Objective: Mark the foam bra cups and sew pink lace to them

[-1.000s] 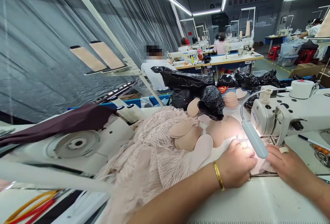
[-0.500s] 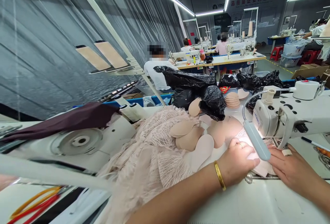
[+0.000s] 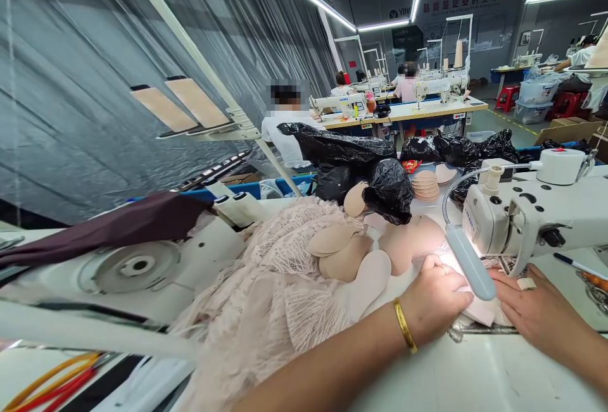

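Observation:
My left hand (image 3: 439, 301), with a gold bangle at the wrist, has its fingers curled onto a pale pink fabric piece (image 3: 481, 312) beside the needle area of a white sewing machine (image 3: 541, 209). On the other side of that piece, my right hand (image 3: 534, 304) lies with its fingers stretched out flat, a pale band round one finger. A grey lamp (image 3: 470, 263) lights the work and hides part of the fabric and some fingertips. Left of my hands are beige moulded bra cups (image 3: 344, 259) and a heap of cream lace fabric (image 3: 285, 285).
Black plastic bags (image 3: 389, 190) and a stack of beige cups (image 3: 425, 185) sit behind the work. A thread stand with cones (image 3: 197, 100) rises at left. Orange-and-red-handled scissors (image 3: 57, 380) lie front left. A person in white (image 3: 287, 130) sits beyond.
The view has shifted slightly, moving the scene a little to the left. The pale fabric piece has moved slightly between my hands, which keep nearly the same pose.

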A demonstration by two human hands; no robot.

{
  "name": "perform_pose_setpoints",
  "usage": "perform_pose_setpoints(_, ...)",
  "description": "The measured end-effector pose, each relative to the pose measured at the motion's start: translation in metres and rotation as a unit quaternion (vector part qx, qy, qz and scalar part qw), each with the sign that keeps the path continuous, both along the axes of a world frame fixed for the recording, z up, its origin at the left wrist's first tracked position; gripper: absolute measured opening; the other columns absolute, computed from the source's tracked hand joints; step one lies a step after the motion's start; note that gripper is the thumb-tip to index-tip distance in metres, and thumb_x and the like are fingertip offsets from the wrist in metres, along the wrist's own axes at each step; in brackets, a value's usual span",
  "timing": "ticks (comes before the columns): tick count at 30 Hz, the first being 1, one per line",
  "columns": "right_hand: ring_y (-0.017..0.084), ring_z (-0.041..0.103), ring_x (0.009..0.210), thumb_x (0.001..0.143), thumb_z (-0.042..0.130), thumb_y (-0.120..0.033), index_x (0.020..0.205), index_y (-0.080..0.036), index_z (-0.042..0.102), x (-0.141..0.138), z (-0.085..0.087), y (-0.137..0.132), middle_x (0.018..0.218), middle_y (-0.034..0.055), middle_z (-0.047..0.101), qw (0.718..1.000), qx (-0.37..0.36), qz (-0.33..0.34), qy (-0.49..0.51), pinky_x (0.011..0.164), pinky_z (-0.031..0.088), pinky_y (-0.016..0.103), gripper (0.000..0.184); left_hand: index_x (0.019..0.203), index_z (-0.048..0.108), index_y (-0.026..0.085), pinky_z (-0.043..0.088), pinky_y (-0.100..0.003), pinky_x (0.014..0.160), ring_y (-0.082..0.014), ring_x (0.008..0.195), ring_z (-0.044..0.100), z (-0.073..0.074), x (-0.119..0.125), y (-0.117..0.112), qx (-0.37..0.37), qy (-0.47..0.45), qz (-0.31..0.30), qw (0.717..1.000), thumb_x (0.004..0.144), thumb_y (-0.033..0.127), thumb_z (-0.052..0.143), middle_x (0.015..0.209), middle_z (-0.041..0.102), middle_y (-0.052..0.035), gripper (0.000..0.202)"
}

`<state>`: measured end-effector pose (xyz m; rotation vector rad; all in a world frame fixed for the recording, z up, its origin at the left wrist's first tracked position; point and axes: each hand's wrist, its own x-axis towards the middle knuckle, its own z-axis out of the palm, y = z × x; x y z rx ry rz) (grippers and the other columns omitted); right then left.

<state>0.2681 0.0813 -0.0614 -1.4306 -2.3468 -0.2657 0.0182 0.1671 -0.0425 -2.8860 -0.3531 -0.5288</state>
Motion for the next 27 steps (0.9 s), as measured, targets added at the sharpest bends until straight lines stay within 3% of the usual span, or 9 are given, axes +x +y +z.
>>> perform_pose_setpoints(3, 0.029, 0.069, 0.106, 0.096, 0.044, -0.002, 0.136, -0.034, 0.069, -0.001, 0.002, 0.001, 0.116, 0.0057, 0.079, 1.000, -0.009, 0.008, -0.021, 0.095, 0.049, 0.047, 0.058, 0.093, 0.071, 0.021, 0.040, -0.042, 0.093, -0.0177, 0.081, 0.060, -0.003, 0.001, 0.000, -0.006, -0.020, -0.004, 1.000, 0.096, 0.011, 0.059, 0.084, 0.070, -0.0029, 0.015)
perform_pose_setpoints(7, 0.030, 0.071, 0.101, 0.091, 0.042, 0.002, 0.118, -0.032, 0.074, -0.001, 0.004, 0.001, 0.108, 0.0050, 0.080, 0.999, -0.029, -0.004, -0.035, 0.089, 0.049, 0.047, 0.054, 0.090, 0.069, 0.019, 0.040, -0.042, 0.091, -0.0179, 0.080, 0.060, -0.005, 0.003, 0.000, -0.007, -0.033, -0.004, 0.999, 0.096, 0.012, 0.059, 0.082, 0.068, -0.0026, 0.014)
perform_pose_setpoints(10, 0.029, 0.072, 0.101, 0.093, 0.042, 0.000, 0.117, -0.031, 0.075, 0.002, 0.003, 0.001, 0.110, 0.0045, 0.080, 0.999, -0.024, 0.004, -0.033, 0.087, 0.050, 0.047, 0.052, 0.087, 0.067, 0.019, 0.040, -0.042, 0.089, -0.0177, 0.078, 0.059, -0.006, 0.005, -0.001, -0.004, -0.041, 0.001, 0.999, 0.094, 0.011, 0.061, 0.080, 0.066, -0.0015, 0.012)
perform_pose_setpoints(14, 0.030, 0.072, 0.102, 0.102, 0.041, -0.010, 0.125, -0.028, 0.073, 0.009, -0.002, -0.001, 0.116, 0.0073, 0.080, 0.999, 0.033, 0.016, -0.019, 0.085, 0.054, 0.047, 0.044, 0.082, 0.061, 0.018, 0.037, -0.040, 0.083, -0.0168, 0.074, 0.055, -0.008, 0.007, -0.004, 0.001, -0.050, 0.009, 0.999, 0.090, 0.008, 0.061, 0.078, 0.064, -0.0002, 0.014)
perform_pose_setpoints(19, 0.034, 0.069, 0.112, 0.106, 0.048, -0.021, 0.098, -0.024, 0.074, 0.016, -0.007, -0.003, 0.107, 0.0114, 0.079, 0.996, 0.081, -0.019, 0.044, 0.099, 0.055, 0.051, 0.027, 0.085, 0.064, 0.018, 0.038, -0.042, 0.085, -0.0180, 0.077, 0.058, -0.009, 0.008, -0.004, -0.005, -0.042, 0.020, 0.999, 0.091, 0.008, 0.062, 0.080, 0.064, -0.0006, 0.012)
perform_pose_setpoints(27, 0.033, 0.068, 0.117, 0.102, 0.048, -0.016, 0.106, -0.025, 0.063, 0.019, -0.007, 0.002, 0.121, 0.0115, 0.074, 0.994, 0.044, -0.035, 0.098, 0.096, 0.058, 0.050, 0.018, 0.097, 0.072, 0.019, 0.044, -0.041, 0.087, -0.0196, 0.083, 0.062, -0.010, 0.008, -0.004, -0.001, -0.031, 0.018, 0.999, 0.094, 0.012, 0.062, 0.086, 0.068, -0.0039, 0.012)
